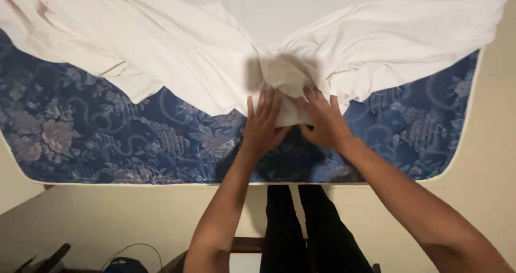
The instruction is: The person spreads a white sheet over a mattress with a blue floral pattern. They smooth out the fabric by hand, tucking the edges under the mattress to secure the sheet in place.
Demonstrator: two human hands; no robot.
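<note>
We're looking straight down over the end of a bed, and both our arms are stretched out ahead of us. Our left hand (263, 123) lies flat with the fingers spread and straight, palm down, its fingertips resting on the bunched edge of the white, soft cotton bed sheet (177, 52). Our right hand (324, 121) sits just beside it, fingers loosely fanned and pressed onto the same gathered fold; we can't tell whether the thumb underneath pinches any cloth. The two hands are near each other, not touching, with a tongue of white fabric between them.

The sheet itself is spread across the upper part of the bed, drawn in from both sides into a crumpled knot right above our fingertips, so it hangs like two wings left and right. Below that, the dark blue quilted mattress with pale pink floral pattern (107, 138) lies bare along its near edge, and our hands cast a shadow on it.

Down at the bottom we see our own dark trouser legs (309, 230) against the cream floor (134, 214).
</note>
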